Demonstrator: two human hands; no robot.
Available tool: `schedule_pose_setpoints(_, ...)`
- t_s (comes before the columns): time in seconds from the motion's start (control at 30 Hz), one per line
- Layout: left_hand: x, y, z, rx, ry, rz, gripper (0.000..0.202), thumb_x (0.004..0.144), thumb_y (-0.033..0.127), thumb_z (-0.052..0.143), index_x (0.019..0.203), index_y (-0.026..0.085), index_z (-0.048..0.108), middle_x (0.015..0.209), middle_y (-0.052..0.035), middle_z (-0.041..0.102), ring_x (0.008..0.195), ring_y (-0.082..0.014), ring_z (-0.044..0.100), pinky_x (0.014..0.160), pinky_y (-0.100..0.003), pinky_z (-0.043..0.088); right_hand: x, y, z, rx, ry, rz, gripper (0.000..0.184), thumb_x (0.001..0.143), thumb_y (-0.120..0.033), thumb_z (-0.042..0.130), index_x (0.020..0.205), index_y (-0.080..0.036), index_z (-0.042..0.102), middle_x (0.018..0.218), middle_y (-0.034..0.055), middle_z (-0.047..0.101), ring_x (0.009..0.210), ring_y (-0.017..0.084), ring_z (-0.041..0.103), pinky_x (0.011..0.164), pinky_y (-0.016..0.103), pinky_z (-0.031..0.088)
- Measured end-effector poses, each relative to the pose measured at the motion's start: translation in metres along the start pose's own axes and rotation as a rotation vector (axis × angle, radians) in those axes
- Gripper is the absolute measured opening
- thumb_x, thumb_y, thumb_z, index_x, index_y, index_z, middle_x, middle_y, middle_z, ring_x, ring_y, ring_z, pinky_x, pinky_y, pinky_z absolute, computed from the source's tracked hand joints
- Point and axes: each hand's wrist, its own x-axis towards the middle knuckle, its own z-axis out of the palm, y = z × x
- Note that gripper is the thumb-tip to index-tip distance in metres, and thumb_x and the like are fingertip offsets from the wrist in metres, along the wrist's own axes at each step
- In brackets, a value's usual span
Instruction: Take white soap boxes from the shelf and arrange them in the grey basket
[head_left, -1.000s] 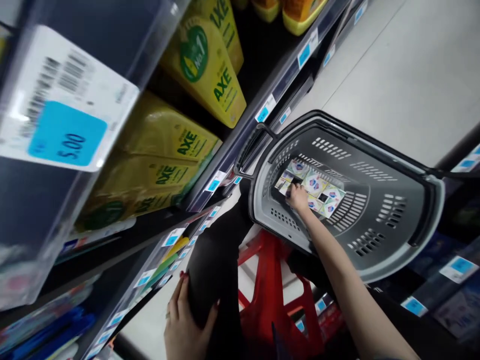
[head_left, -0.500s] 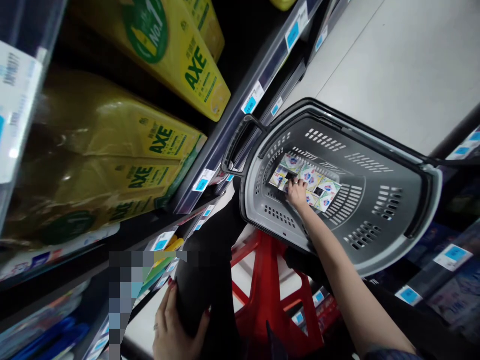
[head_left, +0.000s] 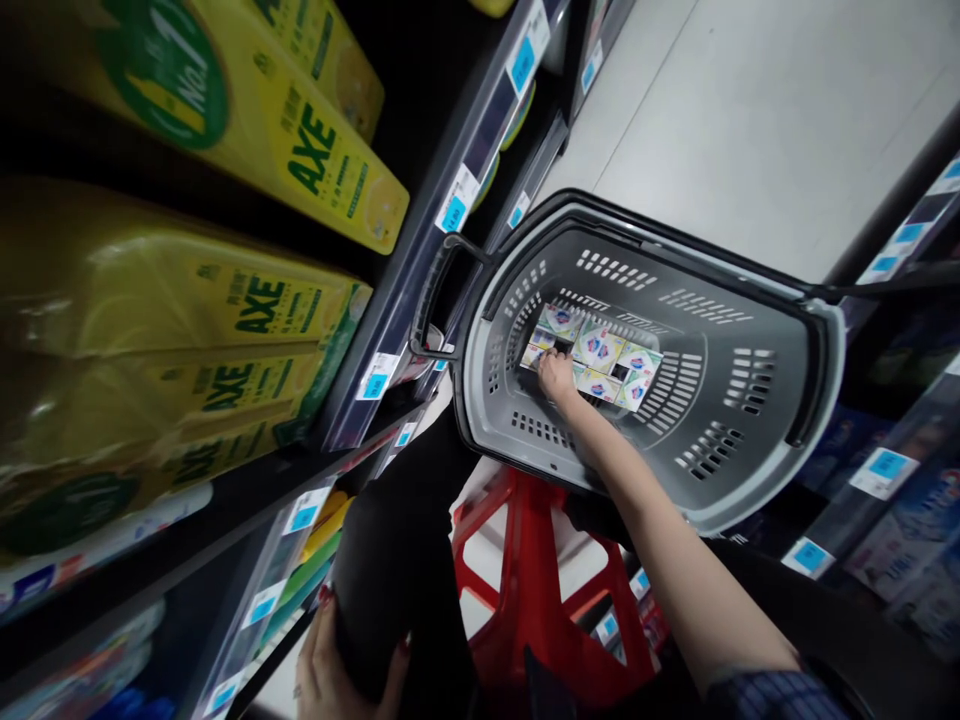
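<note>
My right hand (head_left: 556,375) reaches down into a grey shopping basket (head_left: 720,420). Its fingers are curled at a small printed pack (head_left: 531,354) at the left end of the basket floor, and the fingertips are partly hidden. Beside it lie several similar white, yellow and green packs (head_left: 600,348), flat and edge to edge, with dark gaps between some. My left hand (head_left: 341,665) rests on my black-clad knee (head_left: 382,560), fingers apart and holding nothing.
A shelf on the left carries yellow AXE bottles (head_left: 255,310), some in clear wrap. Price tags (head_left: 457,200) line its edge. The basket's black handle (head_left: 431,300) sticks out towards the shelf. Below is a red plastic stool (head_left: 525,590). Another stocked shelf (head_left: 892,510) stands right.
The view has shifted, so the basket and shelf appear further left. My right hand stays at the left end of the packs; my left hand remains on the knee.
</note>
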Motion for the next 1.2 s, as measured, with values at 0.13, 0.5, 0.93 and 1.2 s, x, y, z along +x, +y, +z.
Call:
schedule_pose_setpoints(0.13,0.0,-0.001,0.0,0.007,0.007,-0.001,0.087,0.084,0.057,0.054,0.155,0.022,0.019,0.144,-0.0184,0.046,0.128,-0.0415,0.049,0.093,-0.056,0.05,0.0,0.001,0.0,0.012,-0.027,0.013,0.042,0.09,-0.005,0.028,0.124,0.006,0.051,0.112,0.0292,0.055,0.099,0.028,0.057,0.084,0.04,0.042)
schedule_pose_setpoints(0.5,0.002,0.018,-0.008,-0.019,-0.01,-0.083,0.083,0.086,0.059,0.049,0.155,0.022,0.021,0.145,-0.0181,0.046,0.129,-0.0417,0.048,0.092,-0.056,0.049,0.001,0.011,0.004,0.009,-0.038,0.015,0.041,0.089,-0.007,0.034,0.125,0.004,0.049,0.114,0.0297,0.054,0.098,0.027,0.058,0.082,0.038,0.045)
schedule_pose_setpoints(0.93,0.003,0.017,-0.006,-0.015,0.002,-0.079,0.084,0.085,0.061,0.048,0.154,0.019,0.024,0.144,-0.0199,0.047,0.127,-0.0417,0.049,0.088,-0.053,0.051,0.002,0.013,0.01,0.038,-0.018,0.012,0.044,0.087,-0.009,0.039,0.128,0.005,0.047,0.114,0.0279,0.054,0.099,0.029,0.058,0.084,0.039,0.045)
schedule_pose_setpoints(1.2,0.004,0.023,-0.008,-0.031,0.012,-0.099,0.08,0.087,0.058,0.046,0.154,0.021,0.023,0.144,-0.0182,0.046,0.128,-0.0406,0.048,0.093,-0.054,0.048,-0.011,0.027,-0.014,0.142,0.189,0.157,0.054,0.095,-0.043,0.039,0.132,-0.004,0.042,0.128,0.026,0.046,0.113,0.034,0.047,0.093,0.044,0.04)
